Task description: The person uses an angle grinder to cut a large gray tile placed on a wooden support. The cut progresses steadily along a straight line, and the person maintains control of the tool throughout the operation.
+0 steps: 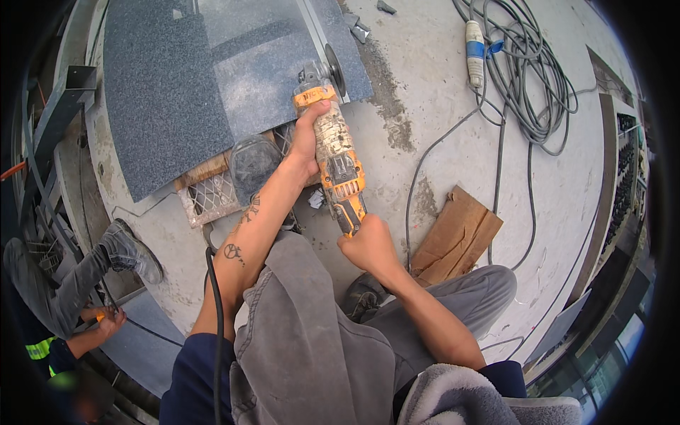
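Your knees lowest in view. Your right hand (368,244) grip clamped on grinder (336,159) rear handle; left hand (306,138) grip clamped near head. Disc (334,69) at granite slab (166,92) edge.

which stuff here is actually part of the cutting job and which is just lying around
In use:
- angle grinder, held by left hand and right hand
- grey stone slab under its disc

Lying about:
- coiled cable
- cardboard piece
- stone offcuts

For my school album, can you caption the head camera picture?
Both hands, left and right, grip an orange angle grinder cutting a grey stone slab.
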A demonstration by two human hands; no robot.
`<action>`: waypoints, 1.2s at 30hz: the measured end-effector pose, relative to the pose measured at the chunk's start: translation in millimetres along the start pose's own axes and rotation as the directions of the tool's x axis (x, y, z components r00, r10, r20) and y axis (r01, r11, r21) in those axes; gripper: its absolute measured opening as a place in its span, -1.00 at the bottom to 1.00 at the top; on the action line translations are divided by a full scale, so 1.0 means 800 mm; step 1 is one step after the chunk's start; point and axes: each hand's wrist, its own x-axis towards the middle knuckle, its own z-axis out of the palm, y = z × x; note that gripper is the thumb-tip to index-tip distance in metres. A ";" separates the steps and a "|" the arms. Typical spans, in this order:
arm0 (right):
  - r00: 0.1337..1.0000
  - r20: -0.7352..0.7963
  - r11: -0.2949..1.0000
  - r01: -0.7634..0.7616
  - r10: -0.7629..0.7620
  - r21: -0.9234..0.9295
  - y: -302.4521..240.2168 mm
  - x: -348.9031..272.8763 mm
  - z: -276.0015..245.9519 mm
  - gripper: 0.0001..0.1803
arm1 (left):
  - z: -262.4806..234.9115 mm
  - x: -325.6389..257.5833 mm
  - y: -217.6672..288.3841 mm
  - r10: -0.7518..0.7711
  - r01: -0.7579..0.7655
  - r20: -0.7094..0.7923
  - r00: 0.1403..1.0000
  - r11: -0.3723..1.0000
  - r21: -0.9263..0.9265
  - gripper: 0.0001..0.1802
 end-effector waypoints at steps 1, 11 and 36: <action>1.000 0.007 1.000 -0.014 0.014 -0.004 0.000 0.003 0.000 -0.71 | -0.001 0.003 0.000 0.011 -0.011 0.005 1.000 1.000 0.004 -0.41; 0.998 -0.001 0.998 -0.057 0.057 -0.029 -0.001 -0.002 0.000 -0.70 | -0.002 0.000 -0.007 0.021 -0.021 0.005 1.000 0.999 -0.029 -0.44; 0.997 0.016 0.996 -0.071 0.072 -0.061 0.009 -0.010 0.002 -0.67 | -0.004 -0.006 -0.025 0.039 -0.039 0.007 0.999 0.998 -0.041 -0.42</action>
